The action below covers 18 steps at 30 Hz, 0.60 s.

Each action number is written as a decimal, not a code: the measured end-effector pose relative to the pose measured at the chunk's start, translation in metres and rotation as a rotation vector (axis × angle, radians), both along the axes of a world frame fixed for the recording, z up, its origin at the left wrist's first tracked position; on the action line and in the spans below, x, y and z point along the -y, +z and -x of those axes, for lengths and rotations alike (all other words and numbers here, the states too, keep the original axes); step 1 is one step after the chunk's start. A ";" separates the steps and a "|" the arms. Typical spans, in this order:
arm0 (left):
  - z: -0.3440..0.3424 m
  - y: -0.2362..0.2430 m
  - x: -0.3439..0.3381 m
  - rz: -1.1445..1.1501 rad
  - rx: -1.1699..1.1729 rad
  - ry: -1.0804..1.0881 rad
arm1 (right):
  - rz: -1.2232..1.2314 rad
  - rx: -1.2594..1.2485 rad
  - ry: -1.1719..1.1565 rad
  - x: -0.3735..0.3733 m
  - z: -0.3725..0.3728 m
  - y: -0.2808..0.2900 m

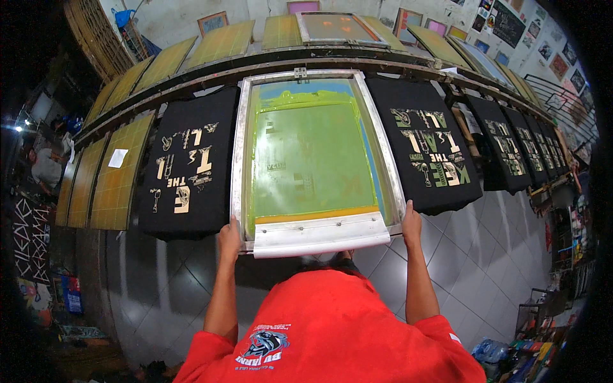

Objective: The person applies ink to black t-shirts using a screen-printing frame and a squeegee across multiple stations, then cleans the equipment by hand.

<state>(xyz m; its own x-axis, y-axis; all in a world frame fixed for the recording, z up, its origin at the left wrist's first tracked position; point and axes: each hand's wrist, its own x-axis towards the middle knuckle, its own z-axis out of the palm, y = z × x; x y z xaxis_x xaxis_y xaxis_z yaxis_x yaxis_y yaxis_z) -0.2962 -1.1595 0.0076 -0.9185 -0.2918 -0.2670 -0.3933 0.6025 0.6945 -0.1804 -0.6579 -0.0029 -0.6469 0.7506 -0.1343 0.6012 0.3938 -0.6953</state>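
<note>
A screen printing frame (239, 143) with silver rails lies in front of me, over the printing bench. My left hand (230, 239) grips its near left corner, fingers closed and partly hidden by the rail. At the near right corner my right hand (412, 223) is closed round the frame in the same way. Green ink covers the mesh (319, 156), with a thicker band along the far end. Across the near end rests a wide squeegee (322, 235) with a pale metal holder; neither hand is on it. Whatever lies under the screen is mostly hidden.
Black T-shirts with cream print flank the frame, one on the left (188, 159) and one, with green added, on the right (424, 147). More shirts continue rightward. Yellowish printing boards (124, 172) stand left. Another screen (338, 29) lies behind. A person (48, 167) is far left.
</note>
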 end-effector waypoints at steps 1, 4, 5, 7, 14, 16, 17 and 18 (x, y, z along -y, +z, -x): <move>0.001 -0.003 0.000 0.008 -0.003 -0.006 | -0.012 0.011 -0.001 -0.003 0.001 -0.007; 0.002 -0.009 0.001 -0.014 -0.007 0.013 | -0.009 0.013 0.006 -0.004 0.003 -0.011; 0.003 -0.006 -0.001 -0.071 0.000 0.011 | -0.002 0.005 0.007 -0.005 0.004 -0.010; 0.004 0.000 -0.006 -0.186 0.011 0.004 | 0.009 0.019 0.000 -0.007 0.004 -0.008; -0.045 0.032 0.008 0.007 -0.246 -0.072 | -0.252 -0.307 0.181 0.025 -0.037 0.049; -0.063 0.030 -0.003 0.155 -0.374 -0.117 | -0.533 -0.348 0.417 0.037 -0.061 0.056; -0.063 0.026 -0.008 0.171 -0.429 -0.115 | -0.518 -0.329 0.502 0.052 -0.065 0.065; -0.062 0.018 -0.011 0.196 -0.475 -0.113 | -0.493 -0.305 0.589 0.069 -0.068 0.075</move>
